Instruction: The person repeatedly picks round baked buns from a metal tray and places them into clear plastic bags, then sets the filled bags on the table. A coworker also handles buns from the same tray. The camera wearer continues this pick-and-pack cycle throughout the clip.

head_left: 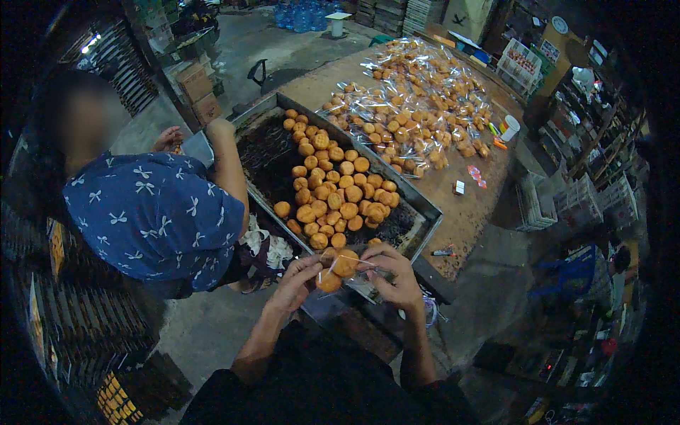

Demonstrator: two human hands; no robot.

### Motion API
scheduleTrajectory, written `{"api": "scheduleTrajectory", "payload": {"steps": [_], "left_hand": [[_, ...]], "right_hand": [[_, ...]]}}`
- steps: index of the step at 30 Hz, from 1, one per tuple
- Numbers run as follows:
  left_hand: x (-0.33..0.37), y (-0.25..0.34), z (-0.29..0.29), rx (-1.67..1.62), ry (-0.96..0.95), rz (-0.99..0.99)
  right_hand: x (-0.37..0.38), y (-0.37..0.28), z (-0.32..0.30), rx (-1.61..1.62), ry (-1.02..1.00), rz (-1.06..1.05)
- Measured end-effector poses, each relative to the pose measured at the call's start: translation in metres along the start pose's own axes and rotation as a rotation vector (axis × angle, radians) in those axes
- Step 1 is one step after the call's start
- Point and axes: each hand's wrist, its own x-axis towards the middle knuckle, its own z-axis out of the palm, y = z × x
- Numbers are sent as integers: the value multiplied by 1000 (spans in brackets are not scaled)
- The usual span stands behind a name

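Between my two hands hangs a clear plastic bag [338, 272] with several round golden-brown buns in it, held in front of my body at the near edge of the metal tray. My left hand [296, 280] is closed around the bag's left side, its thumb by the buns. On the other side, my right hand [394, 278] pinches the bag's film with thumb and fingers. Just beyond lies a heap of loose round buns [333, 191] in the large dark tray [273, 152].
At the left, a co-worker in a blue bow-patterned top [149, 205] reaches over the tray's edge. Many filled bags of buns [418, 106] cover the wooden table [464, 212]. A white cup [509, 127] stands at its right edge. Stacked trays [92, 312] are at the lower left.
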Motion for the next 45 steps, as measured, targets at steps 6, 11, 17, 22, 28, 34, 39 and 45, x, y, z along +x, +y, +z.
{"api": "scheduleTrajectory", "payload": {"steps": [6,11,17,22,28,34,39,45], "left_hand": [[-13,1,14,-36,9,-111],[-14,-8,29,91,20,143],[-14,-18,24,124,155,43],[-8,-14,0,-86,173,0],[-5,-23,-38,-203,251,0],[8,-41,-52,-135,385,-64],[11,-34,-48,-188,274,-13],[18,-27,-35,-241,189,9]], "right_hand": [[1,2,6,79,-135,-37],[-1,12,0,-131,-175,-121],[7,11,18,-208,-264,-73],[30,28,-3,32,-243,-78],[39,118,-28,-274,235,320],[14,185,36,-797,-25,476],[2,176,44,-634,-179,531],[3,184,80,-737,-423,441]]}}
